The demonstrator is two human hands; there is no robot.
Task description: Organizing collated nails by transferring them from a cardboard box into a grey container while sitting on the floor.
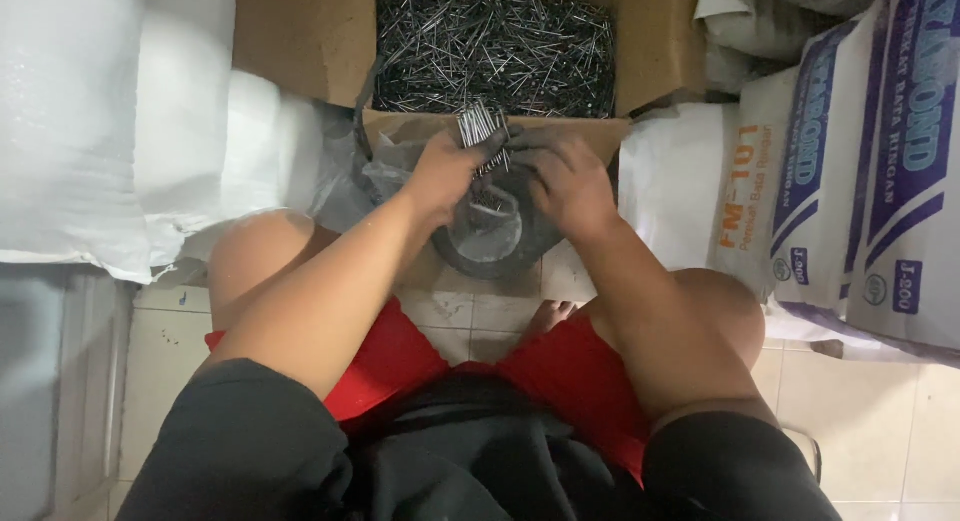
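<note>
The person is squatting on the tiled floor (470,331), knees wide, and bundling nails (482,131) out of the cardboard box (300,41) in front of them. As I read it, the step in hand is gathering a fistful and feeding it into the grey plastic bag (490,236) held open just below the box's near edge.

The left hand (445,171) is clenching a tight bunch of nails, their ends sticking up above the knuckles, right over the bag's mouth. The right hand (565,176) is curling in from the other side, fingers bent against the same bunch and the bag's rim (whether it is actually gripping nails or only steadying the bag, I cannot tell from here). Both forearms are angling inward from the knees, wrists bent down, elbows resting near the thighs.

The rest of the nails are lying loose in the box, a dark tangled heap, well within reach above the hands.

The next move, to my eye, is calling for the bunch to be tipped point-down and let go inside the bag without the points snagging the thin plastic. White sacks (860,161) are standing to the right, white wrapped bundles (90,121) to the left.
</note>
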